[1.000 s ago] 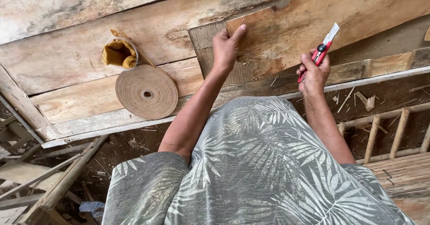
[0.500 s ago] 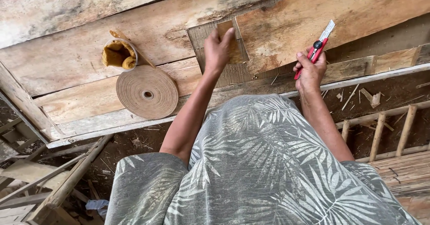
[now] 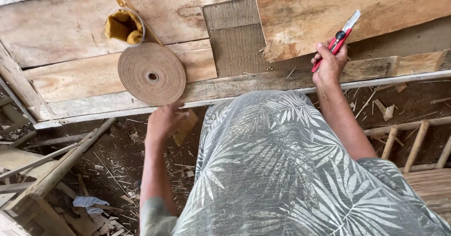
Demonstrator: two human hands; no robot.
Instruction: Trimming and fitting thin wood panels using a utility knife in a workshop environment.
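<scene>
two hands busy: right hand (image 3: 330, 63) grips a red utility knife (image 3: 339, 37), blade out, over the plank bench (image 3: 84, 78). left hand (image 3: 165, 119) pinches a small veneer offcut (image 3: 186, 126) below the bench edge. one veneer patch (image 3: 235, 38) looks laid already, and plenty is left on the veneer roll (image 3: 151, 73) beside the glue cup (image 3: 124, 26).

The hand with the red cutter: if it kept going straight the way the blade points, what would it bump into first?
The right hand aims the red cutter up and away, so the blade would probably first meet the pale wooden board just beyond its tip, though depth is hard to judge.
</scene>
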